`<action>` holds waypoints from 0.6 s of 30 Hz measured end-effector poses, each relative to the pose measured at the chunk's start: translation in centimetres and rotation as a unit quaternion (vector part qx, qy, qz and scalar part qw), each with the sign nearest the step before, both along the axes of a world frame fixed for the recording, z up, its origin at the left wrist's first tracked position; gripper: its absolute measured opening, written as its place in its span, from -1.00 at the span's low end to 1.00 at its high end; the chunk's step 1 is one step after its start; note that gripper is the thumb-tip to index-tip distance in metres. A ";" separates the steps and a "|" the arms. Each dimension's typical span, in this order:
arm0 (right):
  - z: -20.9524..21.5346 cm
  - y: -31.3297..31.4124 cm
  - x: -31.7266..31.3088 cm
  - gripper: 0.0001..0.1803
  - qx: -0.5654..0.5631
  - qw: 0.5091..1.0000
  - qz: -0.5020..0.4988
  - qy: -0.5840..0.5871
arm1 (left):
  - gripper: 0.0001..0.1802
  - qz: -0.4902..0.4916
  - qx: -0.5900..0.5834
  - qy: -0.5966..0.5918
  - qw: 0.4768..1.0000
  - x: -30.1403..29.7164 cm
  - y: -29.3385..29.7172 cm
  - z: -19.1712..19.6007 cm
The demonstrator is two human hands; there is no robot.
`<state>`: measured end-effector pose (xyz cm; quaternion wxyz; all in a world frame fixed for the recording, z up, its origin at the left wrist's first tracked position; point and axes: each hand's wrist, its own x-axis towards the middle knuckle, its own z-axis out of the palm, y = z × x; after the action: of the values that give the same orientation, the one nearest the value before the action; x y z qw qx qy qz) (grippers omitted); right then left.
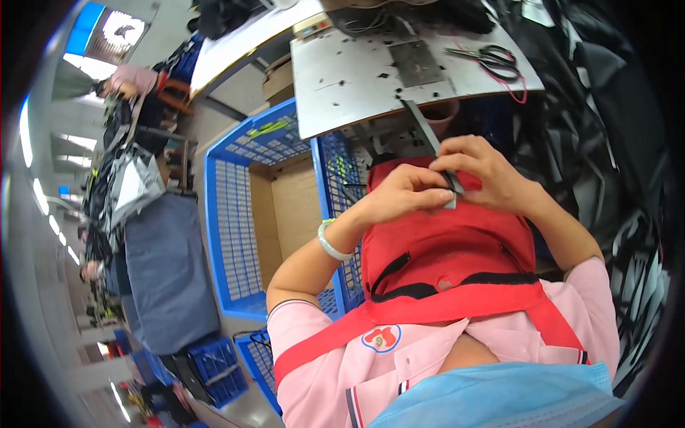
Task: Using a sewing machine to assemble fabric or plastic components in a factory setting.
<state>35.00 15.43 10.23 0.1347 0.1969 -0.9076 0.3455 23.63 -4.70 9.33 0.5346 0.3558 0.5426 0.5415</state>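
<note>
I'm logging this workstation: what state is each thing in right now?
Grey strap: pinched by both hands.
Left hand: fingers closed on the strap.
Right hand: fingers closed on the strap.
Scissors: lying on the grey worktable, untouched.
Blue crate: open, lined with cardboard.

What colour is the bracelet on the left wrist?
Pale green bracelet, clearest in the head view.
</note>
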 end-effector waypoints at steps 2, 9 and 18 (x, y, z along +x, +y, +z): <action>-0.6 -0.2 -0.4 -0.46 0.006 1.000 0.009 -0.017 | -0.78 -0.013 0.000 0.012 1.000 -0.1 -0.2 -0.3; -0.4 -0.8 -1.8 -0.49 0.095 0.994 0.028 0.052 | -0.78 -0.036 -0.013 0.102 0.994 -0.6 -0.6 0.7; 1.1 -2.7 -0.5 -0.70 0.005 0.999 0.054 -0.009 | -0.76 -0.008 0.110 0.018 0.994 0.4 -3.2 4.7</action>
<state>34.51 12.70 11.34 0.1065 0.2426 -0.8988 0.3492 24.02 -7.86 14.01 0.4867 0.4267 0.4867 0.5866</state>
